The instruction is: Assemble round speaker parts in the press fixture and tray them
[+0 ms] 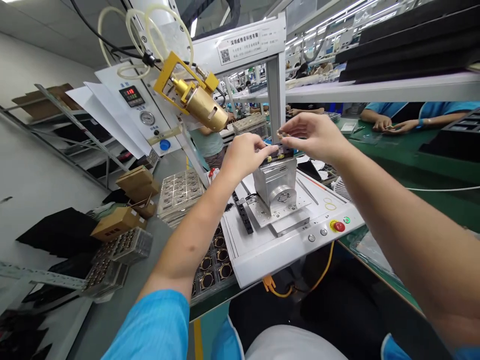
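Currently, small part in my right hand, pinched; left hand at the metal fixture, grip indiscernible.

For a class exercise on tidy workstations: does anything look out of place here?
Mildly: two thin yellow rings lie loose on the white machine base, near the red button, seemingly unattached to anything. Nothing looks clearly spilled or damaged.
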The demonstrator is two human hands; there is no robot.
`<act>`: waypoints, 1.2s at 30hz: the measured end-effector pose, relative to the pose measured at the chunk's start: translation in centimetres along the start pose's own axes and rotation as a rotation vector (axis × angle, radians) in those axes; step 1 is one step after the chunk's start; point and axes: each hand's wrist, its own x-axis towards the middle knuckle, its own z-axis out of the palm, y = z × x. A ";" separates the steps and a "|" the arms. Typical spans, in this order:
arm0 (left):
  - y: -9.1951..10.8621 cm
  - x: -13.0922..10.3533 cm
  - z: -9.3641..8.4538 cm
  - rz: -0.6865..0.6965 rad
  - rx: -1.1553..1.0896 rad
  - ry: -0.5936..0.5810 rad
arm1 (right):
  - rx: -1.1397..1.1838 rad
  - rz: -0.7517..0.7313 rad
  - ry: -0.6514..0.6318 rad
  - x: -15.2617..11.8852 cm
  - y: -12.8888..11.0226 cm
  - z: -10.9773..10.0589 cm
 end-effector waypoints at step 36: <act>5.7 -30.5 11.5 -0.488 -1.084 -0.263 | -0.411 0.694 -0.191 -30.0 12.0 -2.7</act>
